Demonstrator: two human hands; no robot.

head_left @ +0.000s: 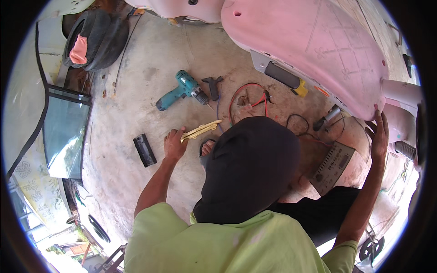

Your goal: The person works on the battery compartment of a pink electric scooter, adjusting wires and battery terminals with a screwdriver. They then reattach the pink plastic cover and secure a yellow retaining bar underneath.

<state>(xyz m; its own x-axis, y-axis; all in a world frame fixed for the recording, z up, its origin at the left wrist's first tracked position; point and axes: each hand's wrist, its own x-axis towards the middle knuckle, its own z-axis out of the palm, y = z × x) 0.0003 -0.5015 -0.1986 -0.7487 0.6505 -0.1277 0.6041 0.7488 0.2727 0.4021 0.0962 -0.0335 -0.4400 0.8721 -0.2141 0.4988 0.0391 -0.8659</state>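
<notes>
Head view looks down past a dark head covering and a lime-green shirt onto a concrete floor (136, 113) strewn with tools. Left hand (175, 144) is closed around the near end of a pale yellow strip (201, 129), a long narrow piece that juts out to the right and slightly far, just above the floor and close to a sandalled foot (207, 149). Right hand (378, 136) is spread wide, fingers flat against the lower edge of a pink vehicle body (314, 54) at the far right; it holds nothing. The strip looks light and thin, probably stiff plastic with some flex along its length, so it may whip or snap if levered from one end; a hold nearer its middle would likely steady it better than the end grip seen here. The pink body looks rigid and smooth, better suited to a flat palm than a pinch. Near the left hand lies a small black rectangular block (144, 150); farther off rest a teal cordless drill (182, 91), a black handle-shaped tool (212, 86) and red and black wires (248, 98). A grey perforated panel (332, 167) lies at the right.
</notes>
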